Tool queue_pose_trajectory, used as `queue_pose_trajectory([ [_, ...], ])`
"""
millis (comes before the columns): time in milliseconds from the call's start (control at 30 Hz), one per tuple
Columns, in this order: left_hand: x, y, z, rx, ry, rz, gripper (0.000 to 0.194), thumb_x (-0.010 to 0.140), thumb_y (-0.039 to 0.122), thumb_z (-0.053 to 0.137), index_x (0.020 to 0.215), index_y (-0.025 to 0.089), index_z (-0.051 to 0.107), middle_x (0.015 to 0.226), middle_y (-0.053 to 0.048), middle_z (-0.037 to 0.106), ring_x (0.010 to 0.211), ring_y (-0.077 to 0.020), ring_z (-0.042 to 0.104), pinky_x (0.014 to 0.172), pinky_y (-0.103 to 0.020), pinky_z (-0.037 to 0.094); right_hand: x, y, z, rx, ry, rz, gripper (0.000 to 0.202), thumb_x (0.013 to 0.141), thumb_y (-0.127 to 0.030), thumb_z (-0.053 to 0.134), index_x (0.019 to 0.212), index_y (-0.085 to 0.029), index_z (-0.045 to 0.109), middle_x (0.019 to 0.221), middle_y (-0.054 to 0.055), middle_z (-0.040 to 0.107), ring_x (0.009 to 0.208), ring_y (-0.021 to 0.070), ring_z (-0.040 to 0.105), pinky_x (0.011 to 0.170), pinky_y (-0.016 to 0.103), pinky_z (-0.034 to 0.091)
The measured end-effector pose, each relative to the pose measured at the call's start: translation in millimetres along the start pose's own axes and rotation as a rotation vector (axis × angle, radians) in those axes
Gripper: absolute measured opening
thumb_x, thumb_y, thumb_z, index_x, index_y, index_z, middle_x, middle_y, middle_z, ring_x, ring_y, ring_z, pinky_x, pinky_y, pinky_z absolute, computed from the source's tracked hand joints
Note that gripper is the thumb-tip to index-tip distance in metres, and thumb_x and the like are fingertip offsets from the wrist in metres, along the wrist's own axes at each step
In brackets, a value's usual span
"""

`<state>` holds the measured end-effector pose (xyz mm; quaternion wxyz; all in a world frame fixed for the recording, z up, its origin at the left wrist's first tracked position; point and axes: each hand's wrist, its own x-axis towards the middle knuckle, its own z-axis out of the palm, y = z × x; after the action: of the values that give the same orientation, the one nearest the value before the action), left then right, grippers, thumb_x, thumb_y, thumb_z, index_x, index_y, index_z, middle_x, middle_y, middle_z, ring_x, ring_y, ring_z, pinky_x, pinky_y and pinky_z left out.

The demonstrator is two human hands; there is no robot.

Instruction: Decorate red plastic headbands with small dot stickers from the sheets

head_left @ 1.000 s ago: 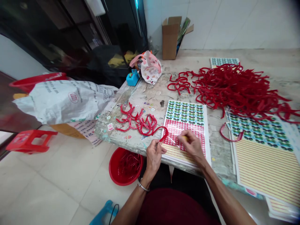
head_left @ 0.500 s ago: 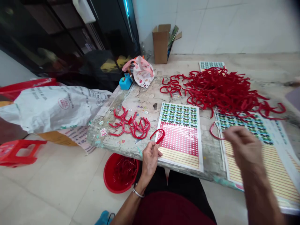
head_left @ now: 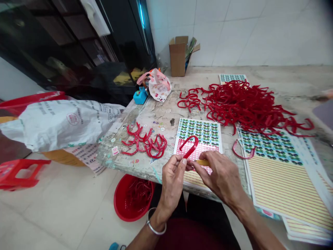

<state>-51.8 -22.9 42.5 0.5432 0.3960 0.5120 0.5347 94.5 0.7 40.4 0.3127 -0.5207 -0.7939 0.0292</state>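
My left hand [head_left: 173,178] is closed, pinching one end of a red curved band [head_left: 193,146] shaped like a headband. The band's loop stands up from the fingertips, over a printed sticker sheet [head_left: 200,126] with green-blue, pink and yellow rows. Beside it, my right hand [head_left: 221,173] is closed on a narrow yellow strip [head_left: 203,162]. Its fingertips meet the left ones at the band's lower end, and the exact contact is hidden. To the right, another red band [head_left: 243,154] lies partly on a second sticker sheet [head_left: 283,187].
A large heap of red bands [head_left: 244,104] covers the back right of the worn table [head_left: 161,111]; a smaller group [head_left: 156,146] lies left. A blue dispenser [head_left: 140,96], a patterned bag [head_left: 159,85] and a cardboard box [head_left: 178,59] stand behind. Below is a red basket [head_left: 121,203].
My right hand has moved left from the right-hand sheet to my left hand, with the yellow strip now visible in it. The held band has risen a little over the near sheet.
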Motion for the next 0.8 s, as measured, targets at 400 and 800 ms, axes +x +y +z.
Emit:
queue_pose_trajectory([
  [400, 11, 3, 1.1, -0.205, 0.039, -0.011, 0.014, 0.080, 0.029, 0.058, 0.084, 0.016, 0.057, 0.079, -0.003, 0.064, 0.069, -0.0135, 0.064, 0.069, -0.025, 0.048, -15, 44, 20, 0.158, -0.002, 0.251, 0.021, 0.088, -0.039, 0.044, 0.087, -0.019, 0.053, 0.079, 0.006, 0.061, 0.071, 0.0189, 0.057, 0.064, 0.030, 0.041],
  [800, 6, 5, 15.9, -0.285, 0.020, -0.039, 0.014, 0.080, 0.030, 0.057, 0.083, 0.017, 0.056, 0.079, -0.004, 0.068, 0.073, -0.0153, 0.064, 0.069, -0.026, 0.049, -35, -8, 29, 1.242, -0.117, 0.724, 0.031, 0.083, -0.042, 0.053, 0.101, -0.020, 0.064, 0.088, 0.007, 0.066, 0.070, 0.0174, 0.058, 0.062, 0.031, 0.048],
])
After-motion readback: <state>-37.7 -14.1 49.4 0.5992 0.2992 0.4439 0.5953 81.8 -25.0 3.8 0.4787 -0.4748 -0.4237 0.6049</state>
